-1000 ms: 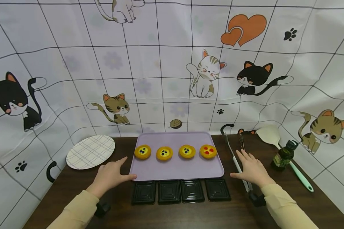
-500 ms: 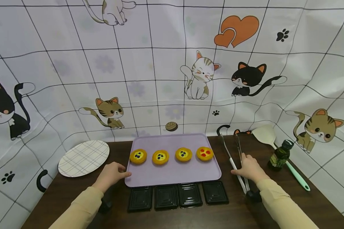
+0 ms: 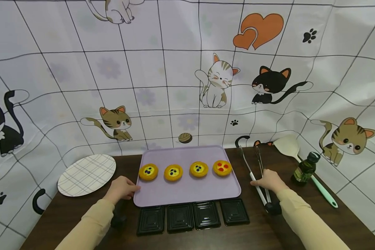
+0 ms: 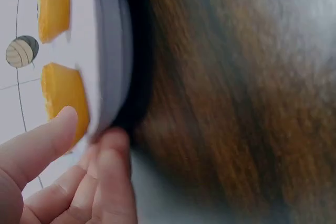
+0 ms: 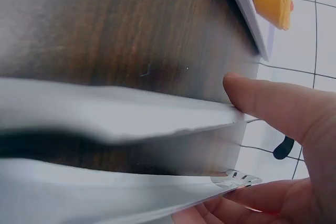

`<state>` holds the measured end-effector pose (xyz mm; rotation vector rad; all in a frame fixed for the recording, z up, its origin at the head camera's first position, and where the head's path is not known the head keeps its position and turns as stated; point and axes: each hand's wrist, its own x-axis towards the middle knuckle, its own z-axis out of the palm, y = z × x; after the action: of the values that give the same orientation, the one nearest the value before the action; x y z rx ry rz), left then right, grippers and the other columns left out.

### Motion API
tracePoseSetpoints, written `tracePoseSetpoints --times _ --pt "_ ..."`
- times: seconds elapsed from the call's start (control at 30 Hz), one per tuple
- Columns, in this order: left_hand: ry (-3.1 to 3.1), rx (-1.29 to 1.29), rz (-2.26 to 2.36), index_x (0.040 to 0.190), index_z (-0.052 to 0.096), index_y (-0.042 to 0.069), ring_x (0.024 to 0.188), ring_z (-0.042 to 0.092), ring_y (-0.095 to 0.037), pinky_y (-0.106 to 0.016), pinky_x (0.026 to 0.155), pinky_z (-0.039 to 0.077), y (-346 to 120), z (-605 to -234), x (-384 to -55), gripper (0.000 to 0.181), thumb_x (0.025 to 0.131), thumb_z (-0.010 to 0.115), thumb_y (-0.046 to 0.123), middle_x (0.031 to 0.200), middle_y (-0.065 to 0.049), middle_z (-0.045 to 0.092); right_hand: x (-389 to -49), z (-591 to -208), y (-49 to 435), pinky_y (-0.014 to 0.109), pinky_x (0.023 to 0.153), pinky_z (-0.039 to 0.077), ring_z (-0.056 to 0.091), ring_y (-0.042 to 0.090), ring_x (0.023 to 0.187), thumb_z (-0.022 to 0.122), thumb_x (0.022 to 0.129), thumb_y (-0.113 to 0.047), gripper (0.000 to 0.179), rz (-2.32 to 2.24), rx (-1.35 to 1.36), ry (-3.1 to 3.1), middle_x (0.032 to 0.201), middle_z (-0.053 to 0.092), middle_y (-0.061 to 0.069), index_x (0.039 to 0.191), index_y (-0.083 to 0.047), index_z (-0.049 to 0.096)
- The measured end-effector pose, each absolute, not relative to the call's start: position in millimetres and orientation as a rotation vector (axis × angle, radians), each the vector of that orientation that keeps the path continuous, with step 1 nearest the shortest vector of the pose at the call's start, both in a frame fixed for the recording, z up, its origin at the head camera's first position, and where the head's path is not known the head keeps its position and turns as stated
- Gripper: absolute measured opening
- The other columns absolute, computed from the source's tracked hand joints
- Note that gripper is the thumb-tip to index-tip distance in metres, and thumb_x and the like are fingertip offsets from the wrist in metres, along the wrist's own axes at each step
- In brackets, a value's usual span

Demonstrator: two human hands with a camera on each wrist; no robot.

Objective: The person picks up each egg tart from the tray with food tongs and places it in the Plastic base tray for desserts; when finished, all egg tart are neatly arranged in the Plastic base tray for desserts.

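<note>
The left hand, left of centre in the head view, is touching the left edge of the lilac tray; its grip is narrow, with the fingers curling at the rim and the thumb lying over the tray's side in the left wrist view, though how hard it is pressing cannot be told. The tray is lying just below the middle of the frame and carrying four yellow tarts in a row, three showing dark blue dots and the rightmost showing red pieces. Right of centre, the right hand is holding the white-handled tongs, its thumb resting against the left arm and its fingers reaching around the right arm; the grip is spanning both arms, which are standing apart. Four black square dishes are sitting in a row just below the tray. A checked white plate is resting at left, while a dark bottle and a spatula with a green handle are occupying the right. All are lying on a dark brown surface, and a cat-printed sheet is filling the upper frame.
</note>
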<state>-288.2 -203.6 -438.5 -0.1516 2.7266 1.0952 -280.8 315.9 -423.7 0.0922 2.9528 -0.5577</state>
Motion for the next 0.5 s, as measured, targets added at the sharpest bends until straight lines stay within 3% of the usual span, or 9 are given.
tracePoseSetpoints --times 0.13,0.5 --pt "2.573 -0.248 1.283 0.091 0.069 -0.01 0.056 0.061 -0.011 -0.025 0.055 0.057 -209.0 -443.5 -290.3 0.028 0.083 0.071 0.017 0.066 -0.005 0.066 -283.4 -422.3 310.7 0.042 0.061 0.05 0.054 0.028 0.068 0.073 0.077 -0.033 0.05 -0.574 0.146 2.945 0.078 0.058 0.021 0.084 0.013 0.056" --pt "2.432 -0.313 1.433 0.095 0.067 -0.012 0.055 0.06 -0.009 -0.023 0.057 0.057 -212.1 -446.7 -292.7 0.028 0.084 0.07 0.013 0.065 -0.004 0.063 -293.4 -424.6 303.9 0.037 0.056 0.048 0.052 0.024 0.063 0.072 0.078 -0.031 0.041 -0.512 0.188 2.937 0.072 0.057 0.015 0.075 0.007 0.058"
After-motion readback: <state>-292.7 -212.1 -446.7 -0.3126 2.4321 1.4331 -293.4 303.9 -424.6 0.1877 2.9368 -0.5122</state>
